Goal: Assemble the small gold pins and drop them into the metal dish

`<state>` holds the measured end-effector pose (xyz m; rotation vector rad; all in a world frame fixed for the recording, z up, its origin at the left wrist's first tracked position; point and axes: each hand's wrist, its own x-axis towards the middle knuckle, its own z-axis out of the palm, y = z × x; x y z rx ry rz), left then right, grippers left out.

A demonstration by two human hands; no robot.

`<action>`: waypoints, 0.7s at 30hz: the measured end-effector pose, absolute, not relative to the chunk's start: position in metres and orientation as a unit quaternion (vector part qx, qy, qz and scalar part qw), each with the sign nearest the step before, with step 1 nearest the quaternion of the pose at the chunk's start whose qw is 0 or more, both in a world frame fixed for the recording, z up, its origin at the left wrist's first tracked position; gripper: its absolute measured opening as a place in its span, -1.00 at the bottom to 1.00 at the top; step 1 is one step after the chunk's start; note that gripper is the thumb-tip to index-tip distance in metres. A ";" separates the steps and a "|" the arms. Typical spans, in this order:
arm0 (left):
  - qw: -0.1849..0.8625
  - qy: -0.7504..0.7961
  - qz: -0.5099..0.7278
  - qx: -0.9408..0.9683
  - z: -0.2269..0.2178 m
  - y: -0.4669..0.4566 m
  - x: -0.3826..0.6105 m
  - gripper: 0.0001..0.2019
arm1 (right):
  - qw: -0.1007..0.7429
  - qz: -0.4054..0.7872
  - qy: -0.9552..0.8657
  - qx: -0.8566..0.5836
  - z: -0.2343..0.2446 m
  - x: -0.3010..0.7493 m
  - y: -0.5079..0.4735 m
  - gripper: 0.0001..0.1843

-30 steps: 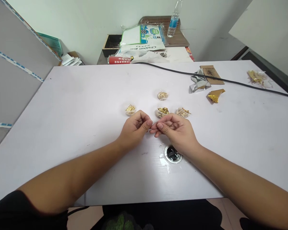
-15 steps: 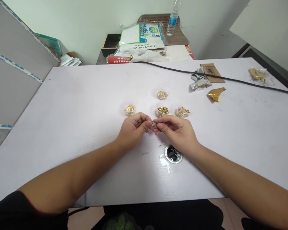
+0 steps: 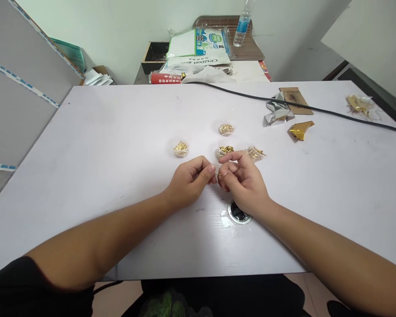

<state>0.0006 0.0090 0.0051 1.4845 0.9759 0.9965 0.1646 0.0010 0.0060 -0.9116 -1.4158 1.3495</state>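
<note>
Between the fingertips of my two hands is a thin gold-coloured metal pin (image 3: pixel 217 173), only a short piece of it showing. My left hand (image 3: pixel 192 181) pinches its left end with thumb and forefinger. On the other end my right hand (image 3: pixel 246 182) is closed, its thumb against curled fingers and the forefinger lifted. Just beyond the hands stand small clear cups of gold pieces: a left cup (image 3: pixel 181 150), a back cup (image 3: pixel 226 129), and a middle cup (image 3: pixel 222 152) partly behind my right hand. A right-hand heap of thin pins (image 3: pixel 254 153) is also partly covered.
A round cable grommet (image 3: pixel 239 213) lies under my right wrist. A black cable (image 3: pixel 244 93) crosses the back of the white table (image 3: pixel 125 127). Silver foil (image 3: pixel 279 117), gold foil (image 3: pixel 301 130), brown card (image 3: pixel 296 100) and a plastic bag (image 3: pixel 361 105) lie at the back right.
My hands have drawn slightly apart, showing more of the pin between them. My right forefinger has lifted and its other fingers have curled in. The view has shifted slightly.
</note>
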 end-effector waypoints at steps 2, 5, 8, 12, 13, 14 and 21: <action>0.527 0.398 0.422 0.621 0.005 0.009 0.001 -0.66 | 0.472 0.555 -0.578 -0.368 0.005 0.162 0.000 -0.87; 0.531 0.391 0.427 0.618 0.004 0.009 0.001 -0.68 | 0.480 0.557 -0.575 -0.359 0.005 0.160 0.000 -0.90; 0.538 0.387 0.430 0.613 0.004 0.010 0.001 -0.69 | 0.491 0.553 -0.574 -0.352 0.004 0.159 0.000 -0.93; 0.543 0.383 0.433 0.609 0.004 0.010 0.001 -0.69 | 0.491 0.551 -0.577 -0.349 0.003 0.159 0.000 -0.91; 0.541 0.384 0.433 0.610 0.004 0.010 0.001 -0.69 | 0.491 0.551 -0.578 -0.348 0.003 0.159 0.000 -0.89; 0.539 0.386 0.433 0.611 0.004 0.010 0.001 -0.68 | 0.489 0.551 -0.579 -0.350 0.003 0.159 0.000 -0.88; 0.517 0.399 0.435 0.621 0.004 0.010 0.000 -0.68 | 0.488 0.547 -0.574 -0.365 0.006 0.157 0.000 -0.81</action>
